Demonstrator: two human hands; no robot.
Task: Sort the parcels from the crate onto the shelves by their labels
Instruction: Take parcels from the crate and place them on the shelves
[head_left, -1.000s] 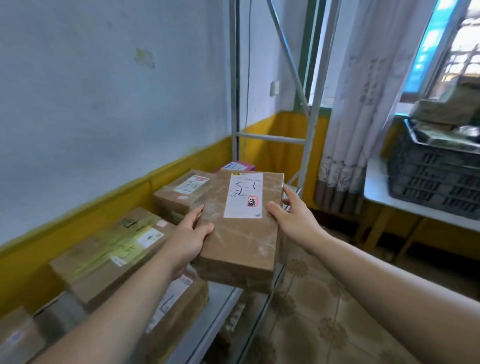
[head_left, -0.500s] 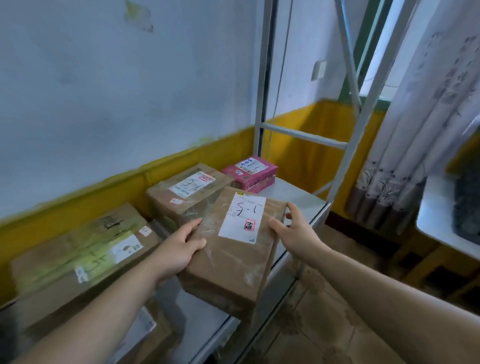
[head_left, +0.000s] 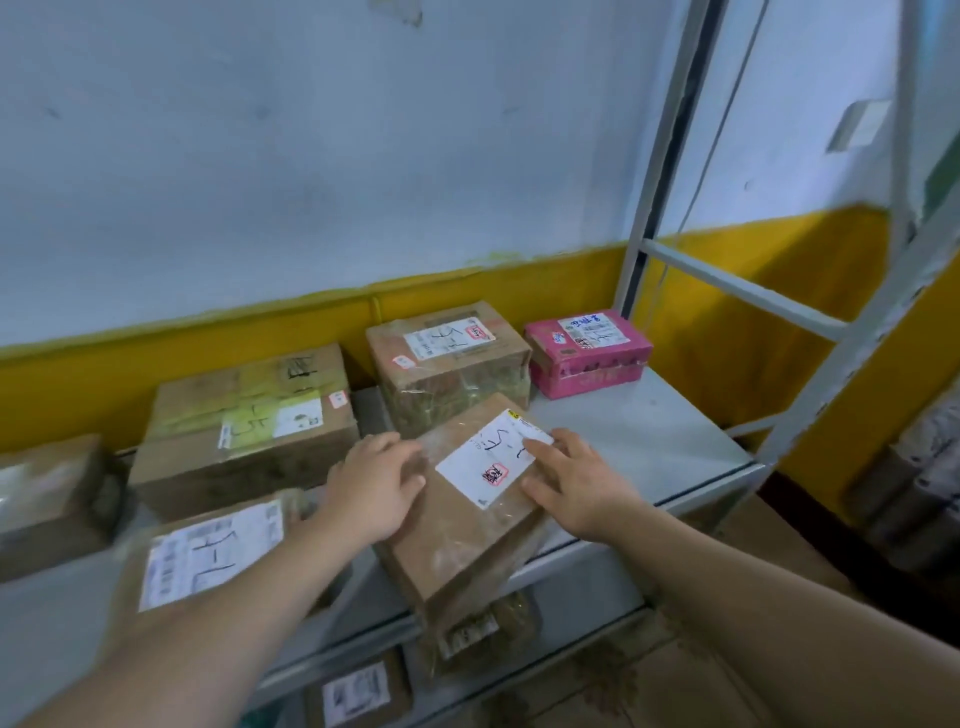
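**Both hands palm-down, side by side**

The left arm comes in from 7 o'clock, its bare forearm leading to the left hand (head_left: 374, 488), which is palm down with fingers loosely bent toward 1 o'clock. The right arm comes in from 4 o'clock. The right hand (head_left: 574, 480) lies palm down, fingers spread and straight toward 11 o'clock. The hands are apart.

The white label (head_left: 493, 462) on the front brown parcel (head_left: 457, 545) has "1-5" written by hand, seen sideways. Its red stamp is too blurry to read. The brown box (head_left: 452, 379) behind it seems marked "1-5" too. The blue writing on the pink box (head_left: 587, 364) cannot be read.
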